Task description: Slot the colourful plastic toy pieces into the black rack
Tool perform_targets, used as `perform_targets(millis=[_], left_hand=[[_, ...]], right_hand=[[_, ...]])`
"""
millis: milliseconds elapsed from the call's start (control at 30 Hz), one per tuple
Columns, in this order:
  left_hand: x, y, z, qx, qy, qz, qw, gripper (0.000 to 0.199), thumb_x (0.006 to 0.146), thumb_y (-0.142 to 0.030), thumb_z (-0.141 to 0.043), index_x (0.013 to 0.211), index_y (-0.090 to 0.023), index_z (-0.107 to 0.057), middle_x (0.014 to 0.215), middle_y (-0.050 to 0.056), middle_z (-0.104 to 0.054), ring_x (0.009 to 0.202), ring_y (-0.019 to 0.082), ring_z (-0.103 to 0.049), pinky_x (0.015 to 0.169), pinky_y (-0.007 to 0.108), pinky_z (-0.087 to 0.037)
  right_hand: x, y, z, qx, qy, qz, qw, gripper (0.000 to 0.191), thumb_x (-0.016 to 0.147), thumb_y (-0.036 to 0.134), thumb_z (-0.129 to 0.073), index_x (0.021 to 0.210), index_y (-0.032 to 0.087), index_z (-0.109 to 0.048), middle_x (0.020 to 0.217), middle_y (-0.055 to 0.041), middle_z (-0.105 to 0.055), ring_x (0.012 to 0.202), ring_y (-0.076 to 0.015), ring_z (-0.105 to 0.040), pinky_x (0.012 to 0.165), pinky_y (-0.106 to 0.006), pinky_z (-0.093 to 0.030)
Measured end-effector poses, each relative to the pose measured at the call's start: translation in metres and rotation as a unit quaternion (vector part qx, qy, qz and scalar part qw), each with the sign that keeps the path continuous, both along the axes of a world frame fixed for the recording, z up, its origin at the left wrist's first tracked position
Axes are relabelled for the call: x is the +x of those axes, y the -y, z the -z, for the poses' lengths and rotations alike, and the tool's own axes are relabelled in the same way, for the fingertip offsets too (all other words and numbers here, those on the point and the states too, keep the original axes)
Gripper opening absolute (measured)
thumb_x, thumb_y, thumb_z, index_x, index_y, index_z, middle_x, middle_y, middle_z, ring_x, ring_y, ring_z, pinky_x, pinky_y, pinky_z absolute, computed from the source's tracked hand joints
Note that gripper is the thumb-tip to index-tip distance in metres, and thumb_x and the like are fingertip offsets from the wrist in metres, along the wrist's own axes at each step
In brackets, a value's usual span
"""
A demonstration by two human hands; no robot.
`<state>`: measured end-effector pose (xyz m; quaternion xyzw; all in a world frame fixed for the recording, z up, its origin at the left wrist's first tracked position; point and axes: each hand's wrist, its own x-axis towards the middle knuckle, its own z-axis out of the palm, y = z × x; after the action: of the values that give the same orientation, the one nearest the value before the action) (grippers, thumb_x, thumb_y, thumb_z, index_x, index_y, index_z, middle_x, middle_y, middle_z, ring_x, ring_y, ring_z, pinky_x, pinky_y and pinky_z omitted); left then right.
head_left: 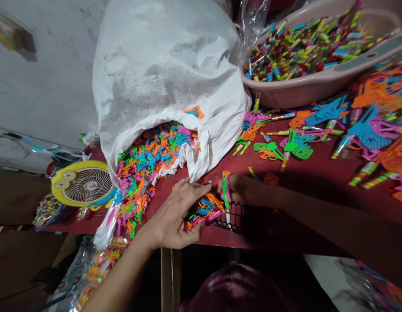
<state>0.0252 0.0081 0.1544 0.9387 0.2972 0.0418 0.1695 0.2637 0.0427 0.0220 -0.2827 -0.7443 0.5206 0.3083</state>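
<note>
My left hand [175,214] curls around a small bunch of multicoloured plastic toy pieces [204,210] on a red table [318,190]. My right hand [236,188] pinches a green plastic piece [225,190] upright between its fingers. Just below it lies a black plastic mesh swatter [230,216], partly in shadow. A white woven sack [162,65] lies open to the left of my hands, spilling a heap of bright plastic pieces [145,164] onto the table.
A pink tub [305,93] of striped plastic tubes stands at the far right. Toy swatters [366,138] and tubes lie scattered before it. A yellow fan [82,184] sits left of the heap, and a pink cloth shape [236,290] fills the bottom edge.
</note>
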Motion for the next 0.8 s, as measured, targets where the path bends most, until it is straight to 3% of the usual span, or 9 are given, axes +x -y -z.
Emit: perform_targets(millis=[200, 300, 500, 633, 800], left_hand=[[0.001, 0.0, 0.0, -0.009, 0.004, -0.002, 1.0, 0.08, 0.078, -0.027, -0.06, 0.151, -0.023, -0.026, 0.139, 0.01, -0.05, 0.127, 0.025, -0.047, 0.121, 0.052, -0.019], [0.003, 0.0, 0.0, -0.013, 0.01, 0.001, 1.0, 0.079, 0.079, -0.028, -0.059, 0.15, -0.023, -0.027, 0.133, 0.01, -0.052, 0.122, 0.024, -0.049, 0.119, 0.052, -0.021], [0.005, 0.0, 0.001, -0.01, 0.016, 0.006, 1.0, 0.083, 0.077, -0.031, -0.061, 0.151, -0.021, -0.025, 0.128, 0.011, -0.053, 0.117, 0.025, -0.05, 0.117, 0.052, -0.023], [0.006, 0.001, 0.001, -0.001, 0.026, 0.015, 1.0, 0.085, 0.075, -0.03, -0.062, 0.151, -0.021, -0.024, 0.129, 0.011, -0.053, 0.114, 0.025, -0.05, 0.114, 0.05, -0.027], [0.007, 0.0, 0.0, -0.001, 0.026, 0.019, 0.999, 0.08, 0.075, -0.03, -0.06, 0.148, -0.019, -0.029, 0.125, 0.011, -0.056, 0.114, 0.026, -0.051, 0.111, 0.049, -0.03]], right_hand=[[-0.001, 0.013, -0.032, 0.162, 0.171, -0.008, 0.972, 0.017, 0.074, 0.004, -0.047, 0.08, 0.014, -0.059, 0.076, -0.0062, -0.063, 0.065, -0.0144, -0.05, 0.064, -0.027, -0.037], [-0.007, 0.016, -0.035, 0.17, 0.22, -0.002, 0.961, 0.019, 0.081, 0.005, -0.044, 0.086, 0.013, -0.06, 0.08, -0.009, -0.065, 0.068, -0.0159, -0.055, 0.066, -0.027, -0.038], [-0.012, 0.018, -0.021, 0.158, 0.134, 0.032, 0.978, 0.018, 0.078, 0.006, -0.045, 0.074, 0.014, -0.06, 0.073, -0.0043, -0.065, 0.064, -0.0144, -0.055, 0.066, -0.025, -0.042], [-0.01, 0.023, -0.019, 0.179, 0.123, 0.05, 0.975, 0.017, 0.083, 0.012, -0.049, 0.084, 0.014, -0.066, 0.086, -0.0075, -0.069, 0.076, -0.018, -0.061, 0.072, -0.028, -0.045], [-0.009, 0.028, -0.024, 0.194, 0.139, 0.049, 0.97, 0.026, 0.09, 0.018, -0.044, 0.09, 0.016, -0.07, 0.088, -0.0076, -0.072, 0.073, -0.0207, -0.064, 0.069, -0.032, -0.044]])
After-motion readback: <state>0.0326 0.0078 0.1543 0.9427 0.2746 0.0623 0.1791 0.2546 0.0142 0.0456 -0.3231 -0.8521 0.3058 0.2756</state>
